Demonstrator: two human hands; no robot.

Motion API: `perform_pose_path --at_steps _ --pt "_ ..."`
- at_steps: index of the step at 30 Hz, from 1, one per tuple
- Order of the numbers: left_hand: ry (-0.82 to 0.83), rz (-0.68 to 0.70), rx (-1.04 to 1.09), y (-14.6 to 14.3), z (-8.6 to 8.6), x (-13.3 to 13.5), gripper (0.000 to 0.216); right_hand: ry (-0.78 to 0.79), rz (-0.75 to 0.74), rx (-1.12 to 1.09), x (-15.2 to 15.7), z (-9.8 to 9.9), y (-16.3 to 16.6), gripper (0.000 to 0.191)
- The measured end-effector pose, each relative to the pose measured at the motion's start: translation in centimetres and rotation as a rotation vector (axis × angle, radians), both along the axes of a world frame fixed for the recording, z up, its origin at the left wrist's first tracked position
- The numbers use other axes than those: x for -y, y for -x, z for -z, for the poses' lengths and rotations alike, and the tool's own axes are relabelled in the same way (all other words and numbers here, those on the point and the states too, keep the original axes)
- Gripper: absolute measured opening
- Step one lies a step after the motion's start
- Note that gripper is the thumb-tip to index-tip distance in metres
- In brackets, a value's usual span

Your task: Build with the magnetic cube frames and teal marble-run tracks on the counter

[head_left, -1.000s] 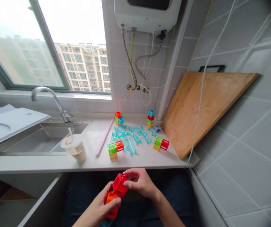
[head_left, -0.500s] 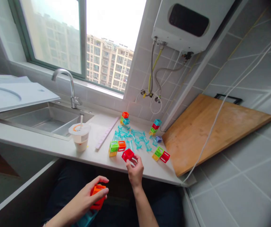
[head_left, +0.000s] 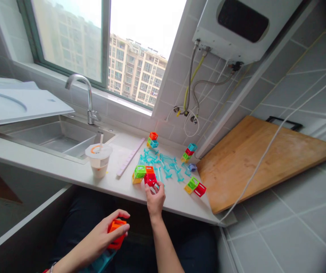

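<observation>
My right hand (head_left: 155, 199) pinches a red hollow block (head_left: 150, 179) above the counter's front edge. That block meets or overlaps an orange block (head_left: 149, 169) next to a green block (head_left: 140, 171), with a yellow block (head_left: 136, 179) below; whether it is joined on, I cannot tell. Low over my lap, my left hand (head_left: 110, 231) curls round an orange hollow block (head_left: 117, 234). Under that hand lies a light blue plastic piece (head_left: 102, 261), partly hidden by my wrist. Behind the right hand spread several clear turquoise connector pieces (head_left: 163, 163).
Small block stacks stand at the back (head_left: 153, 139), back right (head_left: 189, 151) and right (head_left: 194, 185). A lidded cup with a straw (head_left: 99, 163) stands left, near a pale purple strip (head_left: 131, 156). Beyond are the sink (head_left: 74, 151) and tap (head_left: 90, 102); a wooden board (head_left: 253, 163) leans right.
My right hand has moved left and slightly forward, bringing the red block from beside the orange-and-green group up against the orange block in view. My left hand keeps its hold, nearly still.
</observation>
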State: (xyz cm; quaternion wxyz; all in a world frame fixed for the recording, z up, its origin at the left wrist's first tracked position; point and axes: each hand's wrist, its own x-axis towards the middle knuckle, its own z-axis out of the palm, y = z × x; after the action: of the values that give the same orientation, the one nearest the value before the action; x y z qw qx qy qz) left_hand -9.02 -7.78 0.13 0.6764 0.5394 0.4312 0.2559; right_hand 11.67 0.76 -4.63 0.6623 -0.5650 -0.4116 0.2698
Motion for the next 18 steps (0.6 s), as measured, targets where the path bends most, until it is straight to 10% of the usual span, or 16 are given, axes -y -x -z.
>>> perform_pose_path --at_steps 18 --pt "-0.018 -0.016 -0.021 0.2 0.0 -0.2 0.057 -0.038 -0.016 0.072 -1.6 1.1 -0.9 0.073"
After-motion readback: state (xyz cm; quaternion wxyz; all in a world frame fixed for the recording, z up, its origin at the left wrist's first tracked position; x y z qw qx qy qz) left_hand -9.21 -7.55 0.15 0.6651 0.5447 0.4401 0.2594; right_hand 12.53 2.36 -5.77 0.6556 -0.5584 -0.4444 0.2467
